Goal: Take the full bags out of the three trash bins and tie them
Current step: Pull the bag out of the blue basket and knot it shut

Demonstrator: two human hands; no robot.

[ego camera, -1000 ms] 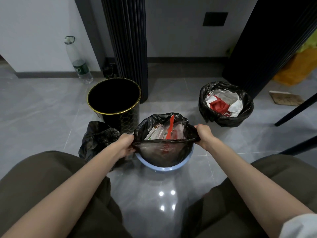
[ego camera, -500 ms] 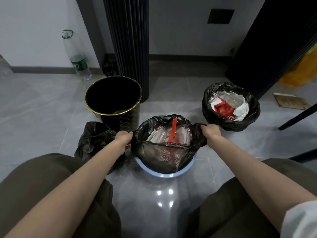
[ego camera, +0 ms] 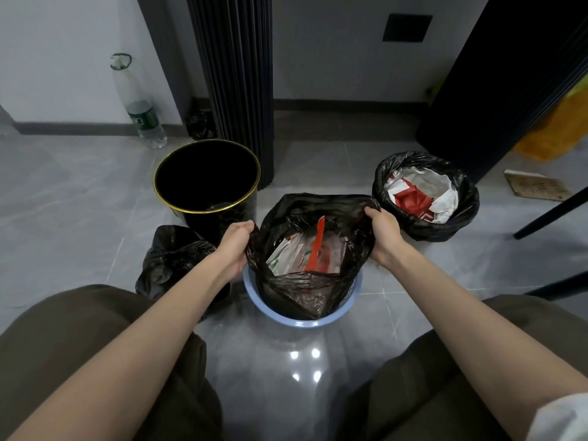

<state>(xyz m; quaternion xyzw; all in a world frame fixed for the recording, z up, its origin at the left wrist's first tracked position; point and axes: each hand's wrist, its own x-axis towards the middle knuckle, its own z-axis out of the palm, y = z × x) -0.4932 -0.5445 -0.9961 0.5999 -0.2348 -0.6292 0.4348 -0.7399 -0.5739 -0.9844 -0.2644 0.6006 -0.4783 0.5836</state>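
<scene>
A grey tiled floor [ego camera: 79, 218] fills most of the view. A black fluted column [ego camera: 232, 74] rises from it at the back, and a wider dark fluted panel [ego camera: 509, 74] stands at the right. The person's legs in olive trousers [ego camera: 79, 345] frame the bottom corners.

On the floor, left of centre, stands a black bin [ego camera: 219, 224] with a gold rim. It has no liner and its inside is dark. Against its base on the near left lies a filled black bag [ego camera: 171, 259], bunched together at the top. At the right, well apart, a third bin [ego camera: 426, 227] is wrapped in a black liner and holds crumpled red and white paper [ego camera: 420, 195].

Between them, nearest the person, is a blue bin [ego camera: 302, 323]. The black bag [ego camera: 302, 291] sits with its lower part inside this bin and its mouth pulled up above the rim. The hands are apart on opposite sides of that mouth. The left hand [ego camera: 235, 246] grips the left edge, and the right hand [ego camera: 381, 233] grips the right edge, holding it wide open. Inside are pale wrappers and a red strip [ego camera: 316, 243].

A clear plastic bottle [ego camera: 140, 106] leans at the back wall, and a piece of cardboard [ego camera: 534, 187] lies far right.
</scene>
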